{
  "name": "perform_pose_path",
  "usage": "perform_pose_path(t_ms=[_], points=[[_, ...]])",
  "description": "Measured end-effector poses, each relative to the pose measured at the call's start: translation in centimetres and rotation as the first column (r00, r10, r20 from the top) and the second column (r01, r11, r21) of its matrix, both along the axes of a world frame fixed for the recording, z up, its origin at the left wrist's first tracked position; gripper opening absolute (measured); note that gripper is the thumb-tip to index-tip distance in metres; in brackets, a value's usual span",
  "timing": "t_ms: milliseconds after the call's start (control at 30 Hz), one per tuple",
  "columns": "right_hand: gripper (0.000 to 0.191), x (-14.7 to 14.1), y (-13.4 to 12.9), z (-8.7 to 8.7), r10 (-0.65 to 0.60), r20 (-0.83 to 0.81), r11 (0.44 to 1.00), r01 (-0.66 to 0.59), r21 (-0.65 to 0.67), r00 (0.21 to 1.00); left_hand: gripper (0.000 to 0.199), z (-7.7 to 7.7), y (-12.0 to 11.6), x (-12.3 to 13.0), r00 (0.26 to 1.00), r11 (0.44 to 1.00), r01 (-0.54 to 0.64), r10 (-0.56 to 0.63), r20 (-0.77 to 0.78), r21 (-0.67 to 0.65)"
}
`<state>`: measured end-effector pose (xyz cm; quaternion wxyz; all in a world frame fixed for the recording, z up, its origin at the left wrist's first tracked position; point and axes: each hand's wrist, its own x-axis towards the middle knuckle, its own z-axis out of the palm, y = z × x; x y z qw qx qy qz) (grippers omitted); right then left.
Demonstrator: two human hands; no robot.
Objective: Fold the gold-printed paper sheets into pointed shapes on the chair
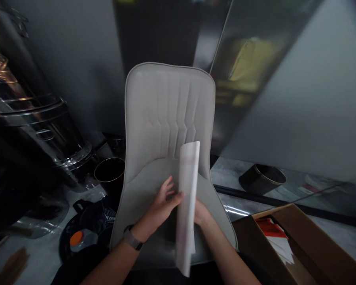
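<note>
My left hand pinches the edge of a curved white paper sheet between thumb and fingers. My right hand sits behind it, its grip hidden so I cannot tell its state, and together they seem to keep the sheet upright above the grey chair seat. An open cardboard box sits just beside the chair on my right.

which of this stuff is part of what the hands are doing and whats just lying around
In use: left hand pinching a white paper sheet; right hand behind it; grey upholstered chair beneath them.

Lying about: open cardboard box holding red and white papers; black gold-rimmed tub.
</note>
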<state>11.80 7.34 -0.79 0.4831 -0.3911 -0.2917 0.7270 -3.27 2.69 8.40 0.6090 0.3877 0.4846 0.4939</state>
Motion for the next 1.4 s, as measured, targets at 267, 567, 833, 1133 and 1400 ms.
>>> perform_pose_path(t_ms=[267,567,833,1133,1400], points=[[0.059,0.3,-0.4,2.1,0.039,0.008,0.997,-0.039,-0.061,0.999,0.067,0.1,0.4,-1.6,0.99,0.995,0.02,-0.005,0.143,-0.102],[0.06,1.1,0.0,2.0,0.077,-0.027,0.997,-0.078,-0.027,0.997,0.054,2.6,0.1,-2.7,0.965,0.993,0.09,-0.067,0.254,-0.081],[0.048,1.5,0.0,1.7,0.158,-0.062,0.987,-0.159,-0.008,0.986,0.05,2.6,0.5,-3.3,0.962,0.992,0.12,-0.105,0.251,-0.049],[0.053,0.9,-0.5,2.2,0.038,-0.104,0.996,-0.046,-0.073,0.994,0.048,1.8,0.9,-3.6,0.976,0.989,0.135,-0.122,0.182,-0.059],[0.071,1.3,-0.8,2.0,0.159,-0.21,0.97,-0.193,-0.15,0.965,0.045,1.2,0.5,-3.3,0.933,0.979,0.2,-0.182,0.312,-0.029]])
